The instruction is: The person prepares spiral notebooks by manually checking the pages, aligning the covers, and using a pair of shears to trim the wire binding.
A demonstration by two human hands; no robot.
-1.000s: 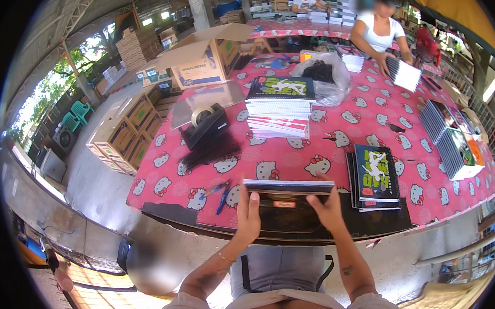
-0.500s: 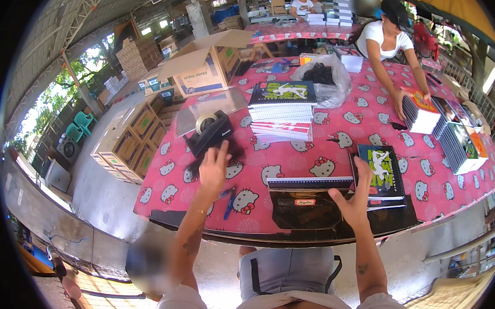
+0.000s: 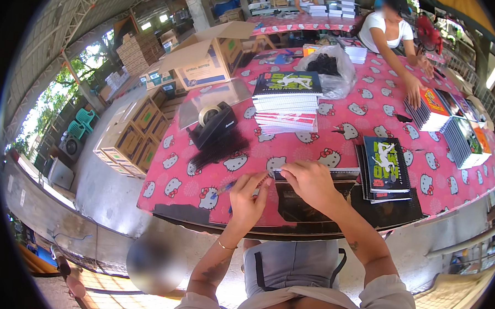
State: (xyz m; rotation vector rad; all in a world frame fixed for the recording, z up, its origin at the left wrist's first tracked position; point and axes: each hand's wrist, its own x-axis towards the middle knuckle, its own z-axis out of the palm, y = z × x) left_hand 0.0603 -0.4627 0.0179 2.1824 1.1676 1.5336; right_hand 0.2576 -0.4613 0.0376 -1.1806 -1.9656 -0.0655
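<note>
My left hand point(image 3: 248, 200) is closed, thumb and fingers pinched on a thin dark strand that looks like a binding coil point(image 3: 261, 183). It is just left of an unbound notebook point(image 3: 340, 174) at the near table edge. My right hand point(image 3: 311, 185) reaches across this notebook, its fingers closed at the left end of the punched edge. Its palm hides part of the notebook. Beyond my left hand lies a bunch of black coils point(image 3: 221, 149) beside a black tape dispenser point(image 3: 214, 126). Bound dark notebooks point(image 3: 386, 165) are stacked to the right.
A tall notebook stack point(image 3: 287, 104) stands mid-table, before a plastic bag of black coils point(image 3: 328, 75). An open carton point(image 3: 207, 61) is at the far left. Across the table, a co-worker's hand point(image 3: 414, 91) touches notebooks point(image 3: 430, 113). Blue pens lie near my left hand.
My left hand has come from the black coils toward the notebook with a thin strand. My right hand has moved left from the notebook's right side to its left end.
</note>
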